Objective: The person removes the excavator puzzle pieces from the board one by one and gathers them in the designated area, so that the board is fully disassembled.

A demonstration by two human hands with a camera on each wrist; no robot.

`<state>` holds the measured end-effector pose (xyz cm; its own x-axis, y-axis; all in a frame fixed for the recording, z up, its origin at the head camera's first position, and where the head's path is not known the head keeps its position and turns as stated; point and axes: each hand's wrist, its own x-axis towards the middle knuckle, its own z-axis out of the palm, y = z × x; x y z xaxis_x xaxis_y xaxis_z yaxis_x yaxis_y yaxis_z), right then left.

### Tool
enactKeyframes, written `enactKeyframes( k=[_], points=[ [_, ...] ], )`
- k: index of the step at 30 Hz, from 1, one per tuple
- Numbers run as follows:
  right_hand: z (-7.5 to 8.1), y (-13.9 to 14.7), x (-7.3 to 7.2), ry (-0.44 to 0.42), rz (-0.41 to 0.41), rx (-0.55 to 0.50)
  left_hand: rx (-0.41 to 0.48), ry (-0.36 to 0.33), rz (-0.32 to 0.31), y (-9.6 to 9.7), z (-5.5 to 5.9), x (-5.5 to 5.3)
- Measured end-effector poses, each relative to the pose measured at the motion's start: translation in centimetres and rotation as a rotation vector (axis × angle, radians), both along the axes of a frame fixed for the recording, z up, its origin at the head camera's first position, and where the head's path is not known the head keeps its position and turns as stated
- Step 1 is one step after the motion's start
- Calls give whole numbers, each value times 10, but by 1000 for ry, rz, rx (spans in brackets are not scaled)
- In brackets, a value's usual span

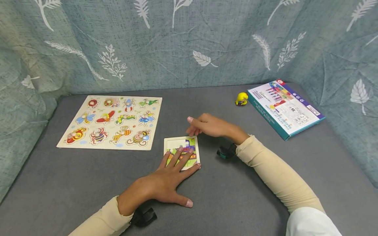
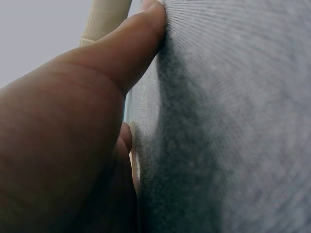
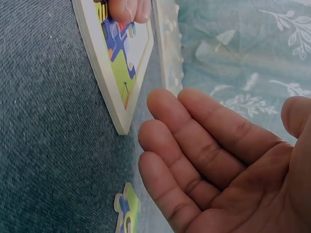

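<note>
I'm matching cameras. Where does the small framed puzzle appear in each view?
Head: the small framed puzzle lies just below centre, partly under the left hand.
Left wrist: unsure; perhaps the pale edge left of centre, beside the hand.
Right wrist: upper left, one corner pointing down.
Shared landmark: the left hand, large in its own view, its fingers at the right wrist view's top edge.

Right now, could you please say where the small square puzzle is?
In the head view, the small square puzzle lies just below centre, partly under the left hand, right of the larger insect board and close to the right hand.
</note>
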<state>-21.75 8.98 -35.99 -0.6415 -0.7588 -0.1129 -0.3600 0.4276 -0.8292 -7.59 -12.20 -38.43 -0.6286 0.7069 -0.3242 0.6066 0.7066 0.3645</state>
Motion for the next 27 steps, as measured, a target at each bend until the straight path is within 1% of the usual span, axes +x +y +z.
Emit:
enactKeyframes(
  k=[6, 15, 21, 27],
  points=[
    [-3, -3, 1, -13, 16, -26, 3, 8, -2, -1, -1, 0],
    [-5, -7, 4, -45, 74, -9, -3, 18, -8, -1, -3, 0],
    [-7, -11, 4, -34, 96, 11, -1, 24, -8, -1, -4, 1],
    [-7, -14, 5, -30, 93, 23, -1, 19, -5, -1, -3, 1]
  ],
)
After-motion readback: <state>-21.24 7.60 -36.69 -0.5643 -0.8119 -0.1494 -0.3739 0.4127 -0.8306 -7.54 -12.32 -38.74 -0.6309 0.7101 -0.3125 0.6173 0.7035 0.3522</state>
